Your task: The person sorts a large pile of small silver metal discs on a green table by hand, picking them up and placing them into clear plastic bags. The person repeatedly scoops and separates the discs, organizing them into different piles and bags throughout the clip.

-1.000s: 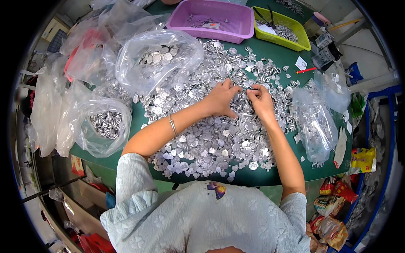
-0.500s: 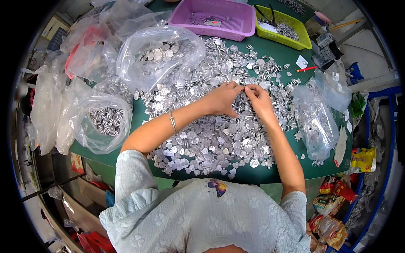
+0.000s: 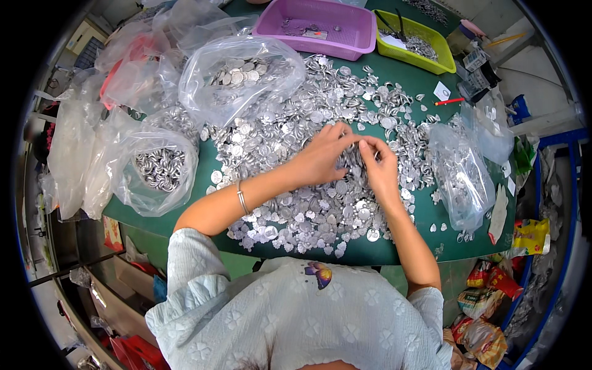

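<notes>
Over a wide heap of small silver-coloured metal pieces (image 3: 290,225), some round like coins and some curved, my two hands meet near its middle. My left hand (image 3: 324,157) is curled, its fingertips reaching the right hand's fingertips, and a metal bangle (image 3: 241,198) circles its wrist. My right hand (image 3: 380,169) has thumb and forefinger pinched together. Whatever is between the fingers is too small and too hidden to name. Loose silver pieces lie just beneath both hands.
Clear plastic bags of metal pieces stand behind (image 3: 200,68) and at left (image 3: 126,191); another bag (image 3: 461,185) lies right. Across the green table (image 3: 376,253) are a purple basket (image 3: 271,40), a lime-green basket (image 3: 453,58) and a red pen (image 3: 449,102).
Both hands have shifted slightly down toward me and stay fingertip to fingertip. The right fingers are more bent. The view has shifted a little; the bags and baskets stay in place.
</notes>
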The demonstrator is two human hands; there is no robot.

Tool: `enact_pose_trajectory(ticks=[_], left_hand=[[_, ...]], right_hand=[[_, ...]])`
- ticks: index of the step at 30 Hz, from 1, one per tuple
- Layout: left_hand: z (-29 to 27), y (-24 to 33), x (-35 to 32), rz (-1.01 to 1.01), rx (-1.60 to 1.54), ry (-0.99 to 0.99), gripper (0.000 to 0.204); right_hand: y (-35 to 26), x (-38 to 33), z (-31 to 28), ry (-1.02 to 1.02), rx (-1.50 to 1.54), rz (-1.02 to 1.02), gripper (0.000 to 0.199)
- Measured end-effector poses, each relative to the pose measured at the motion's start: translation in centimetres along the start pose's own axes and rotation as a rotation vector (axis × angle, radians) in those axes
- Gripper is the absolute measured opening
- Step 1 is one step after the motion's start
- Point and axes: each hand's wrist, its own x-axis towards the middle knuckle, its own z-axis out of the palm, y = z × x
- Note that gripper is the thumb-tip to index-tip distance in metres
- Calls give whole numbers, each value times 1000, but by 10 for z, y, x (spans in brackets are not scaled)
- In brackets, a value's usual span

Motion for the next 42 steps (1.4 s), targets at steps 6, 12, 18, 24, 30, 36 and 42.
enact_pose_trajectory(ticks=[6,12,18,24,30,36,42], left_hand=[[4,27,-34,-2,-84,49,60],[30,25,-87,17,-2,58,40],[25,29,-112,107,2,68,35],[24,31,-123,50,-49,179,31],[15,31,-74,-1,67,287,33],[30,23,-54,143,349,66,29],[28,30,-84,176,76,52,30]], right_hand=[[-3,-42,-1,-78,50,-170,19],[-3,-70,-4,-265,-234,-488,22],[-4,-86,-18,-385,-329,-586,21],[-2,-72,-40,-169,-147,-253,16],[-4,-43,-29,-269,-410,-405,35],[4,-56,-32,-227,-383,-346,23],[7,-71,-65,-245,-363,-282,14]])
